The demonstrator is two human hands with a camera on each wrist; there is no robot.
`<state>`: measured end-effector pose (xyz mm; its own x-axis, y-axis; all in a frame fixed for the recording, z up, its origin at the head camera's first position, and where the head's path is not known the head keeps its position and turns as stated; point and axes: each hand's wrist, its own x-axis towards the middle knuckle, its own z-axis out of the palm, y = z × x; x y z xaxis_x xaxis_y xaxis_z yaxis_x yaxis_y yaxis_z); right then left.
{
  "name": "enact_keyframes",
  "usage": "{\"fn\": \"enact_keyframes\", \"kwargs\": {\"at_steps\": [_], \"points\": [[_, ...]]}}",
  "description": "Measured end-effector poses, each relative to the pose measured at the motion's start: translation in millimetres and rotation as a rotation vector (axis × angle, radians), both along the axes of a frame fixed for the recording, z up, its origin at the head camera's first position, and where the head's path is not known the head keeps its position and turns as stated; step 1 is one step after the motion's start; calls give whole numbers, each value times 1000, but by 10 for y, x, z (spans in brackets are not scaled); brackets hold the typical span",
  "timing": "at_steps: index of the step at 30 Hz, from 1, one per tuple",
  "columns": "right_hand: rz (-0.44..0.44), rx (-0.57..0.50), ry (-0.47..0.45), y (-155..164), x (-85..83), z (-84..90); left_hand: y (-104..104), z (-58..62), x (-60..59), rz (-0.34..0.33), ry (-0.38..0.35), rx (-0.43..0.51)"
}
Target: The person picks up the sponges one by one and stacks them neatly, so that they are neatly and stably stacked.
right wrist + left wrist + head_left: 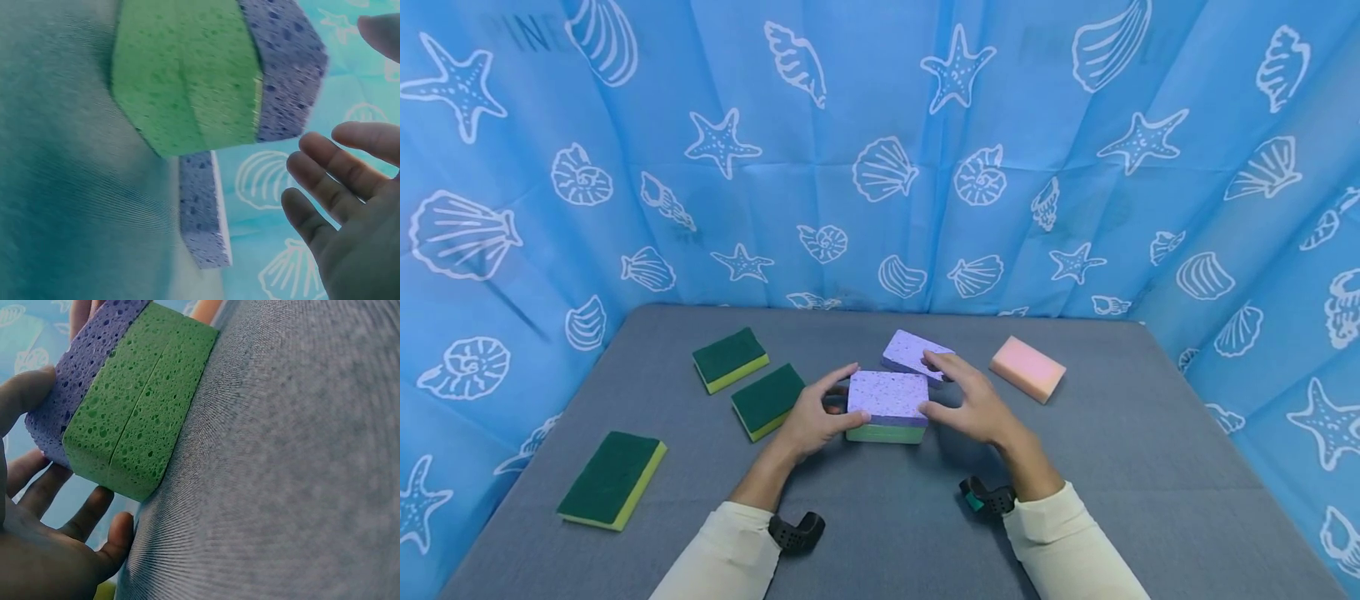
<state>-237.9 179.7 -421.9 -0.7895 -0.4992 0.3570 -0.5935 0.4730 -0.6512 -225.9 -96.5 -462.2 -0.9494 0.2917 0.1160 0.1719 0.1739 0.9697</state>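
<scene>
A purple sponge (888, 394) lies on top of two stacked green sponges (137, 400) at the middle of the table. My left hand (814, 419) holds the purple sponge by its left end, thumb at the front corner and index finger toward the back corner. On the other side, my right hand (973, 402) is spread beside the stack's right end. In the right wrist view its fingers (328, 184) stand apart from the sponges. Behind the stack, a second purple sponge (912, 348) lies on the table, partly covered by the right fingers in the head view.
Three dark green and yellow scouring sponges (730, 358) lie apart on the left of the grey table (1150, 467). A pink-orange sponge (1028, 367) is at the back right. A blue curtain (880, 125) with shells and starfish hangs behind the table and along its sides.
</scene>
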Motion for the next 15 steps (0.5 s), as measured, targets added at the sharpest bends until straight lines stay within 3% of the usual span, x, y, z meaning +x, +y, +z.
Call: {"fn": "enact_keyframes", "kwargs": {"at_steps": [9,12,15], "points": [[-111,-100,76,103,-44,105,12,129,61,-5,-20,-16],[-153,-149,82,122,-88,113,1,29,20,-1,-9,-6],[-195,-195,68,108,-103,165,4,16,24,4,-1,-15]]}}
